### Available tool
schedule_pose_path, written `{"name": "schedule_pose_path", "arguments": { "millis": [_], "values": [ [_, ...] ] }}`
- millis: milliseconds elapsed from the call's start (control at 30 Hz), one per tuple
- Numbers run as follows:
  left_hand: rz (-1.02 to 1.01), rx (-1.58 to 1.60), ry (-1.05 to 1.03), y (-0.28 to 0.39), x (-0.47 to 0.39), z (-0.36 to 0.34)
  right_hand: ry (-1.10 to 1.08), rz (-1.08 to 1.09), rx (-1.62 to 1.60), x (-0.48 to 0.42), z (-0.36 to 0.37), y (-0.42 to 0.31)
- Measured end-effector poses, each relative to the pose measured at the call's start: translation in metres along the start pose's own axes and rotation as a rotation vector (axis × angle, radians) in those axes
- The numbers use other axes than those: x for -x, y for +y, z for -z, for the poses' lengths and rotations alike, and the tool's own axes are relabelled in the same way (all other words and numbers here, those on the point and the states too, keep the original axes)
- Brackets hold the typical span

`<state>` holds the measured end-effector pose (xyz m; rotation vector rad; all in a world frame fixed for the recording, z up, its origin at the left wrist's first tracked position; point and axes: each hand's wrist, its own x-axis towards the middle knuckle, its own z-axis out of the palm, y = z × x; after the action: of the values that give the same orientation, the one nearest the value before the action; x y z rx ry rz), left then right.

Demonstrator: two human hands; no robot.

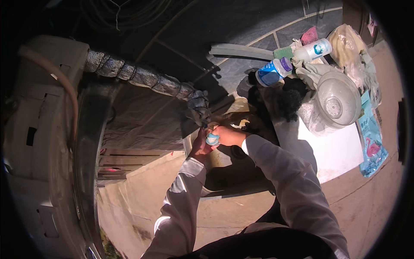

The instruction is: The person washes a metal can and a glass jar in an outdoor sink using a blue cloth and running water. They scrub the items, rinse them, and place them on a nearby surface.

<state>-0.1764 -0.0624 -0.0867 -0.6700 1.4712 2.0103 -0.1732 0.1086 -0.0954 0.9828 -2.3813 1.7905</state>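
My left hand and my right hand meet over the sink basin. Between them they grip a small blue-and-white bundle; whether it is cloth or plastic cannot be told. Just above my fingers ends a pipe wrapped in silvery foil and bound with dark ties. A tap there is mostly hidden by the wrapping and my hands. Much of the basin lies in shadow, with a dark drain beside my right wrist.
On the white counter to the right are a clear plastic bowl, a blue-labelled bottle, a white bottle, a green sponge and a blue packet. A pale appliance stands left. Dark tiled wall rises behind.
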Motion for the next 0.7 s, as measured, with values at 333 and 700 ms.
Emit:
{"name": "schedule_pose_path", "arguments": {
  "millis": [333,700],
  "values": [
    [-0.023,-0.17,0.191,-0.008,-0.011,-0.005,-0.115,-0.452,-0.151,-0.006,-0.004,0.007],
    [-0.379,-0.458,0.139,-0.018,0.018,-0.011,0.252,-0.722,-1.846,-0.001,-0.002,0.006]
  ]
}}
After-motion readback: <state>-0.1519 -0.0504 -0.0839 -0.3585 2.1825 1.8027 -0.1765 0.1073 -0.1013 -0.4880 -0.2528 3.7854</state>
